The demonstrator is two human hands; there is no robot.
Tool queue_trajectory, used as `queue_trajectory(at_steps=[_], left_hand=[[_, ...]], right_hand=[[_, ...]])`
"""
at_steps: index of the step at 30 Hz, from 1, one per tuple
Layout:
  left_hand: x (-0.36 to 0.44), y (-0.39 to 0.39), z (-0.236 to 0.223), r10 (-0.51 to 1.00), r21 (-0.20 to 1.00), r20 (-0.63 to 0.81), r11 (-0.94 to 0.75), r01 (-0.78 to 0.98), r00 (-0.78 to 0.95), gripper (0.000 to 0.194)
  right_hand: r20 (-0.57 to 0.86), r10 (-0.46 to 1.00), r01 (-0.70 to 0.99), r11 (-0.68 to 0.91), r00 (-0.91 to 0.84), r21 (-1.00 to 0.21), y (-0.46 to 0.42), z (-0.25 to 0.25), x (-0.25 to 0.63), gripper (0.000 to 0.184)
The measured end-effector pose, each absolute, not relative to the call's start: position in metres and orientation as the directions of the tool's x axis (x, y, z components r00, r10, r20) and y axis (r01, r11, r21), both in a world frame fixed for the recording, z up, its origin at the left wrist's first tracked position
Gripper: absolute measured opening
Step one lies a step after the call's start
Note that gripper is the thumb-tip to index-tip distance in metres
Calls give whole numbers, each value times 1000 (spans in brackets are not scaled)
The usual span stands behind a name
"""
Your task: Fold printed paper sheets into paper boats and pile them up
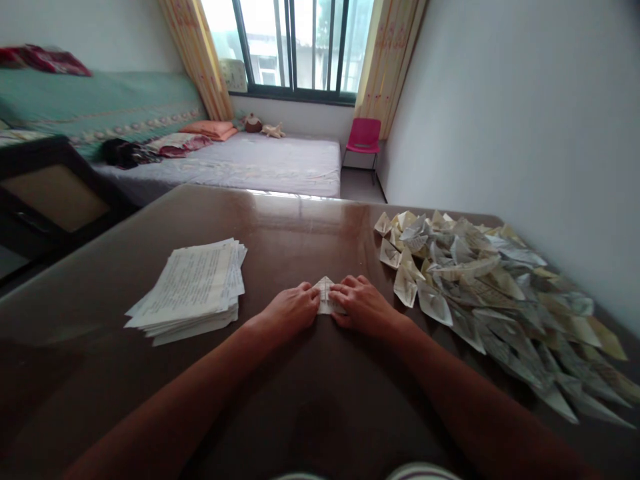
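A small folded sheet of printed paper lies on the brown table, its pointed top facing away from me. My left hand grips its left edge, fingers pressed together. On the right side, my right hand holds the paper down with bent fingers across it. The hands cover both side edges, so only the middle strip and the tip show. To the left sits a stack of printed sheets. A heap of folded paper boats spreads over the table's right side.
Beyond the table stands a bed with orange pillows and soft toys. A pink chair is by the window. At the left is a dark cabinet; a white wall runs along the right.
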State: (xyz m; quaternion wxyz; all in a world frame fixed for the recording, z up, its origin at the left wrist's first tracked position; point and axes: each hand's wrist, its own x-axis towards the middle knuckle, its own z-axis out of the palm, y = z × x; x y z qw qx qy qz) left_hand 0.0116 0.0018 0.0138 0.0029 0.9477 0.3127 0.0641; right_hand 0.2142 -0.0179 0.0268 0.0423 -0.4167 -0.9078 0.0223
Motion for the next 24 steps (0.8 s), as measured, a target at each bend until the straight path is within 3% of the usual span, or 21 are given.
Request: queue_trajectory(at_steps=[4,8,12,18,24], left_hand=[[4,2,11,547,-1,105,-835,550,831,24],[-7,5,12,529,33,106,-848,529,842,16],[-10,5,14,515,6,84,-856,516,853,11],[-6,4,17,515,43,114,-857,514,850,13],[-5,6,17,521,73,145,-854,516,841,16]], right_hand=[[43,740,736,672,-671,-82,-15,30,217,32],[-17,725,720,681,-689,-131,-13,35,221,27],[-18,719,717,692,-695,-77,-16,34,218,15],[2,714,714,700,-700,-9,-18,31,214,20],[-24,716,716,698,-698,-15,-17,33,220,16]])
